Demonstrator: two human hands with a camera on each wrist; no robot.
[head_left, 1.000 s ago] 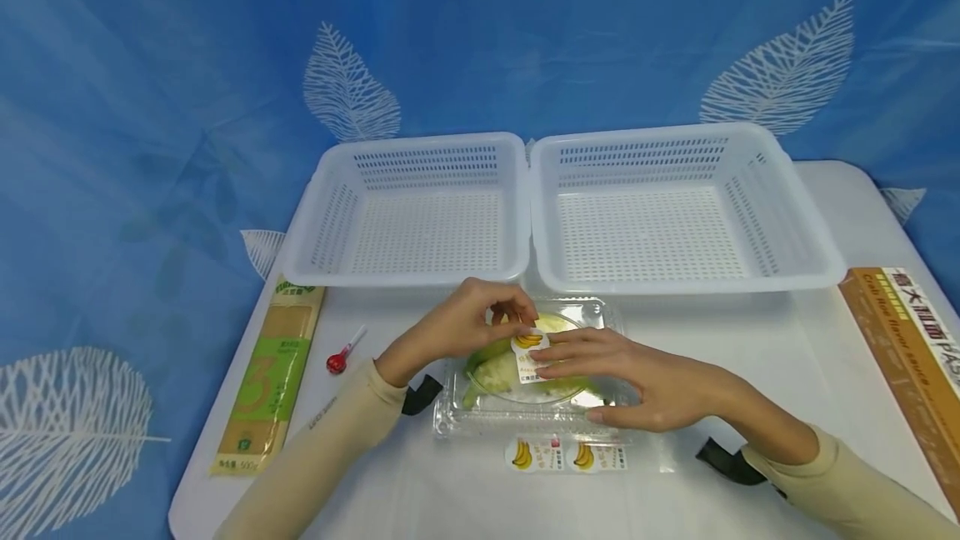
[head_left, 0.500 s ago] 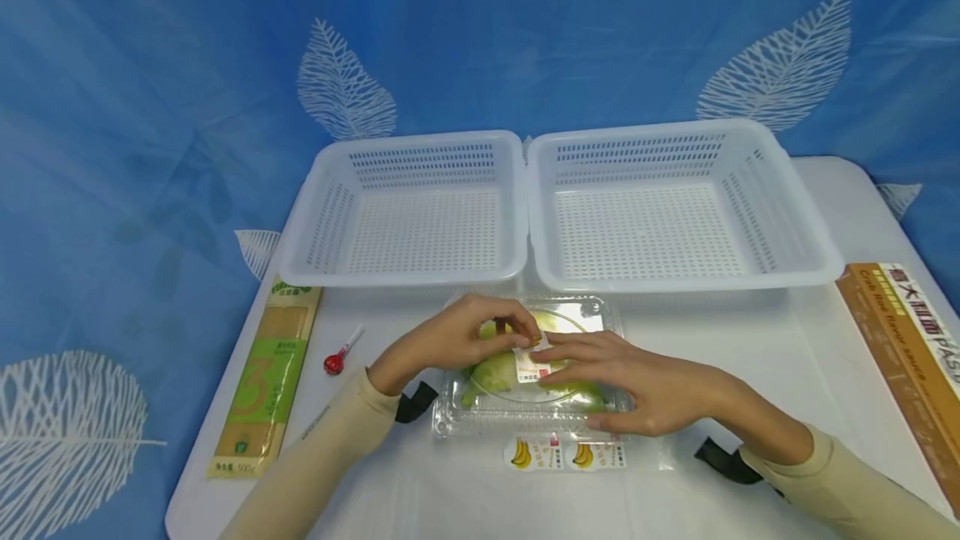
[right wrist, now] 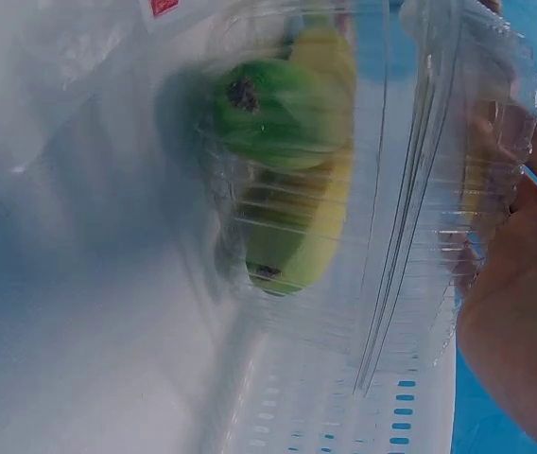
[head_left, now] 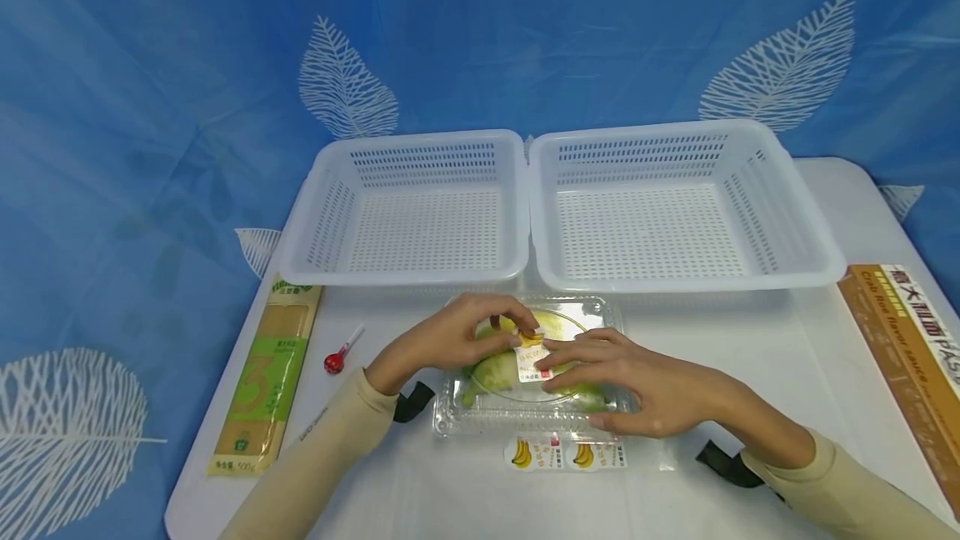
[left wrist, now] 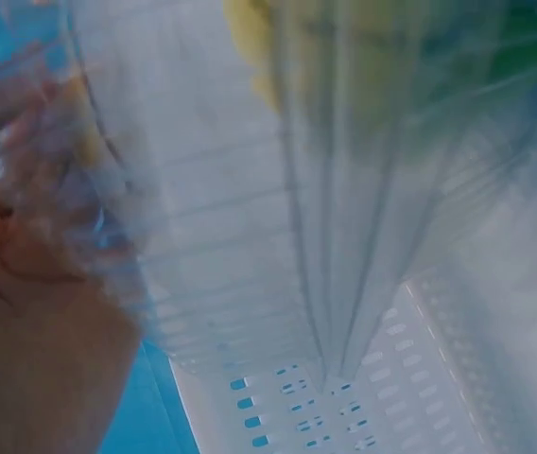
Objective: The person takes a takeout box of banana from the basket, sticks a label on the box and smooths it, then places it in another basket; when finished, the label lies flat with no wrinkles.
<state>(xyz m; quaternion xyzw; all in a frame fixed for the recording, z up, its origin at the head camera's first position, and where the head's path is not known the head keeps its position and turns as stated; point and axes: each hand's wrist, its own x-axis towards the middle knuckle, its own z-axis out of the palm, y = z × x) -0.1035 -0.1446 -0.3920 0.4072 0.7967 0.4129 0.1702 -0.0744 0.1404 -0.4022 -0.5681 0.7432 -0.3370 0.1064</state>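
A clear plastic clamshell box (head_left: 517, 425) lies closed on the white table, with yellow and green banana-like fruit (right wrist: 292, 123) inside. On its lid is a white sticker (head_left: 529, 363) printed with yellow bananas. My left hand (head_left: 457, 336) pinches the sticker's upper part between thumb and fingers. From the other side, my right hand (head_left: 648, 386) lays its spread fingertips at the sticker's right edge, with the thumb near the box's front right corner. In both wrist views the box's ribbed side hides much of the fingers.
Behind the box stand two white baskets, a left basket (head_left: 405, 280) and a right basket (head_left: 690, 284). A strip of banana stickers (head_left: 564, 455) lies in front. At left are a red lollipop (head_left: 335, 362) and a noodle packet (head_left: 266, 377); at right, a brown pasta box (head_left: 903, 373).
My left hand has shifted slightly, still pinching the sticker. The sticker's top was tipped up half a second ago and now shows its bananas again. My right hand has barely moved.
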